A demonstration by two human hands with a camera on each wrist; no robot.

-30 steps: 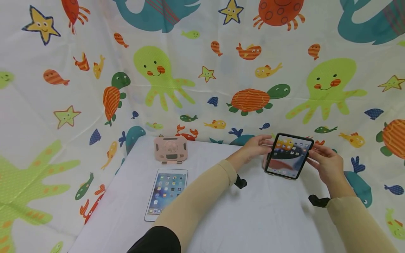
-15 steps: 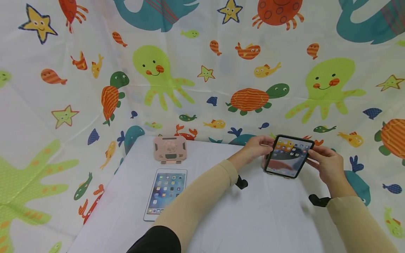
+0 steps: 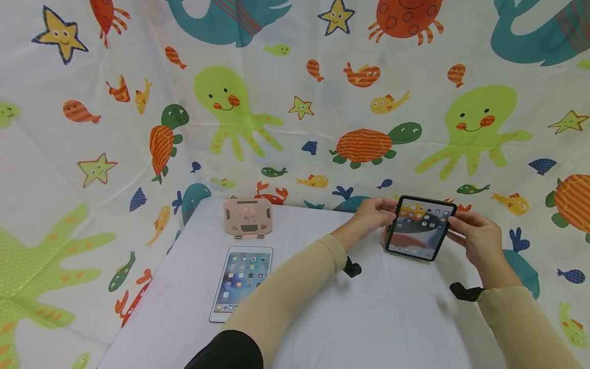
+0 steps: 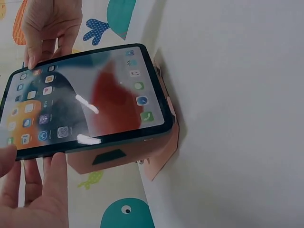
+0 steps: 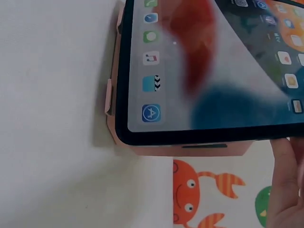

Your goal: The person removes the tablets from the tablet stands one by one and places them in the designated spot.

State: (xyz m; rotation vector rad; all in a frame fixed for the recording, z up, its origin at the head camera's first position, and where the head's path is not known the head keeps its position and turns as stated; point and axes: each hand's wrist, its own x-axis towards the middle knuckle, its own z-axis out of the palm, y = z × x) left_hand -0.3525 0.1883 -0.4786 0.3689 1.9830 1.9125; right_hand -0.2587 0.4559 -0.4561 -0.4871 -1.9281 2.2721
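Note:
At the back right of the table, a black-framed tablet [image 3: 421,228] leans upright with its screen lit. My left hand [image 3: 371,216] holds its left edge; in the left wrist view the thumb lies at the front and the fingers reach underneath. The right edge is pinched by my right hand [image 3: 481,242], thumb on the frame. Behind the tablet is a pink stand [image 4: 105,159] with dark cut-outs, mostly hidden in the head view. The stand's lower lip [image 5: 109,97] shows along the tablet's bottom edge in the right wrist view.
A second pink stand [image 3: 249,218] stands at the back left of the white-covered table [image 3: 364,318]. A white tablet [image 3: 241,282] lies screen up before it, partly covered by my left sleeve [image 3: 286,287]. A sea-animal patterned cloth [image 3: 295,128] hangs behind the table.
The tablet shifts and tilts very slightly between my hands. Both hands keep their hold at its two side edges, and the white tablet and second stand stay put.

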